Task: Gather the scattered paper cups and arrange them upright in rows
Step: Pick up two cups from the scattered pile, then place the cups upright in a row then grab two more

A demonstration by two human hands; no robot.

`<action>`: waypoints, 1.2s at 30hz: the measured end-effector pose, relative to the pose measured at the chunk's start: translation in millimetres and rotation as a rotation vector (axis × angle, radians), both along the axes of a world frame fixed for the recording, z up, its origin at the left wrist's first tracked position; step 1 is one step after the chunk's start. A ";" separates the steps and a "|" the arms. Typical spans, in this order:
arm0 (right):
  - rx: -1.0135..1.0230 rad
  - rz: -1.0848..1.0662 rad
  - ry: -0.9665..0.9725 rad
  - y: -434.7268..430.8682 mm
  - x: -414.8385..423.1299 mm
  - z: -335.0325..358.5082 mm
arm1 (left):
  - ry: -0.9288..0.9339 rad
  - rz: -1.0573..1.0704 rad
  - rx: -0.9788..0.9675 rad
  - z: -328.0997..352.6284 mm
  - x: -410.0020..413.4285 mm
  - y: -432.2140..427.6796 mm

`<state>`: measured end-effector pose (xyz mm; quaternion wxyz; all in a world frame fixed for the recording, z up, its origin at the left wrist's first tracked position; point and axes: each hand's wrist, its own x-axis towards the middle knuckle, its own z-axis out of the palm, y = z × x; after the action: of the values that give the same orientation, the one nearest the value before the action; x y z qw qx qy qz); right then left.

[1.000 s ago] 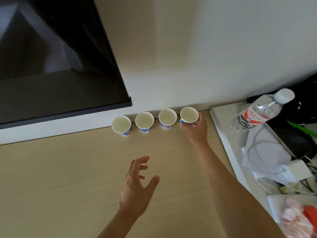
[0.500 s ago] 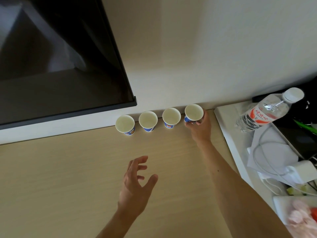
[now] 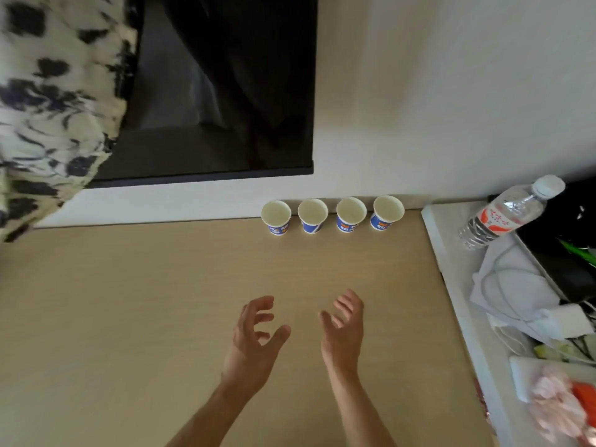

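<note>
Paper cups: four of them standing upright, mouths up, in one tidy row just right of the frame's centre. They sit at the back edge of the bench, right up against the wall.

Head view, what's new: half a second ago the right hand was wrapped around the rightmost cup. Now it has let go and pulled back to the lower middle of the frame, beside the left hand. Both hover over bare bench, holding nothing, fingers spread and loosely curved. So I'd say that cup is placed and this row is done. I can't see any more loose cups from here, so either it's finished or the rest are out of shot.

Materials: the cups are thin paper, tapered, with rolled rims, cream inside and blue print outside, so they probably tip easily. The bench is smooth, pale wood-grain laminate. At right there's a crinkly clear plastic water bottle with a white cap. Upper middle is a glossy black screen, and a blotchy black-and-white fabric fills the upper left.
</note>
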<state>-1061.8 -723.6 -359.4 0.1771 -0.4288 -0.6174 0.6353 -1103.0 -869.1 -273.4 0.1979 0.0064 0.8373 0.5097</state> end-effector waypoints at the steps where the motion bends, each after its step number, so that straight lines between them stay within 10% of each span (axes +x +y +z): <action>1: -0.008 0.062 0.007 -17.2 0.6 6.7 | -0.001 0.028 -0.002 3.7 4.4 -10.4; 12: 0.024 0.742 0.079 -194.0 -44.8 92.9 | 0.103 0.436 0.029 41.7 11.5 -195.5; 22: 0.070 0.859 -0.005 -324.1 -55.1 88.6 | 0.119 0.697 0.045 23.4 -2.1 -387.0; 36: 0.156 0.976 -0.056 -444.3 -90.3 78.1 | 0.123 0.757 -0.675 -24.3 -85.0 -686.9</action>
<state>-1152.1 -1167.9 -281.2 -0.1260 -0.0920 -0.7964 0.5843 -1188.0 -1556.0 -297.7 -0.0592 -0.3317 0.9090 0.2452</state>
